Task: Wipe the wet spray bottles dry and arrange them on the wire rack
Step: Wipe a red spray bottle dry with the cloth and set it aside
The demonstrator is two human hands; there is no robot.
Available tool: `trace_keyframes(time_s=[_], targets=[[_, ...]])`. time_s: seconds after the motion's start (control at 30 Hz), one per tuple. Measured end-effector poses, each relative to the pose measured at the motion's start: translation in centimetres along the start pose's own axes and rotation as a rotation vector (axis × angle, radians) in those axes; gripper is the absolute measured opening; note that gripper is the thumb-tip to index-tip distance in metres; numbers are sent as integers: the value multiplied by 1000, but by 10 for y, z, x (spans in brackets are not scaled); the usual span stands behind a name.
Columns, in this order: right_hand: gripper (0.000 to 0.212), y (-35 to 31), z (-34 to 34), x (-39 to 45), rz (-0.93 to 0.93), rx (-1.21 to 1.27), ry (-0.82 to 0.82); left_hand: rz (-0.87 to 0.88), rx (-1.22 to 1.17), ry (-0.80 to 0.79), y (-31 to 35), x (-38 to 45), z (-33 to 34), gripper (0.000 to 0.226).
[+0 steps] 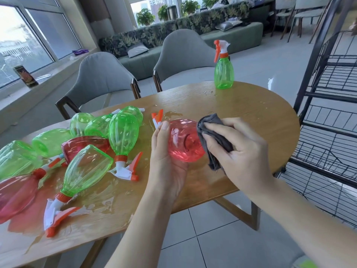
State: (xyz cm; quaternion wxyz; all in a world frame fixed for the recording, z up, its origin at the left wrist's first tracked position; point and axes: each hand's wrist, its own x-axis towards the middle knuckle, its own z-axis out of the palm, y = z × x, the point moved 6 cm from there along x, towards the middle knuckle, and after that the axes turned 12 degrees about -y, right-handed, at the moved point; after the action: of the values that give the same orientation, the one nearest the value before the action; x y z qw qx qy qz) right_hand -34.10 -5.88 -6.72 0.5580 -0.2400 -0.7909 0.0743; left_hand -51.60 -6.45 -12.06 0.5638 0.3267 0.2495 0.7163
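Observation:
My left hand (166, 163) grips a red spray bottle (183, 144) above the wooden table (251, 117), its base turned toward me and its orange-and-white trigger (157, 118) pointing away. My right hand (237, 151) holds a grey cloth (210, 132) against the bottle's right side. Several wet green bottles (123, 132) and red bottles (17, 192) lie in a pile on the left of the table. One green bottle (224, 72) stands upright at the far edge. The black wire rack (328, 105) stands to the right of the table.
Puddles of water (96, 206) spread over the table around the pile. Two grey chairs (102, 78) stand behind the table. A dark can (26, 76) sits on the window ledge at the left. A sofa with cushions lines the far wall.

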Motion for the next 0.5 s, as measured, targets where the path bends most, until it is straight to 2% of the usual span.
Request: trace_keyframes(time_s=[0.07,0.2,0.3,0.4,0.5], targets=[[22,1,-2,-2,24,-18,-17,17,39,16,7,-3,1,83],[20,-2,6,-10,13,21,-96,53,60,42,16,2,-2,114],[20,-12,18,-17,-34,74,-154,88,48,54,19,3,-6,120],[21,-25,27,-15,-99,71,-182,51,35,76,14,0,-10,128],[19,-28,23,-5,-132,41,-140,69,16,44,14,-2,-7,122]])
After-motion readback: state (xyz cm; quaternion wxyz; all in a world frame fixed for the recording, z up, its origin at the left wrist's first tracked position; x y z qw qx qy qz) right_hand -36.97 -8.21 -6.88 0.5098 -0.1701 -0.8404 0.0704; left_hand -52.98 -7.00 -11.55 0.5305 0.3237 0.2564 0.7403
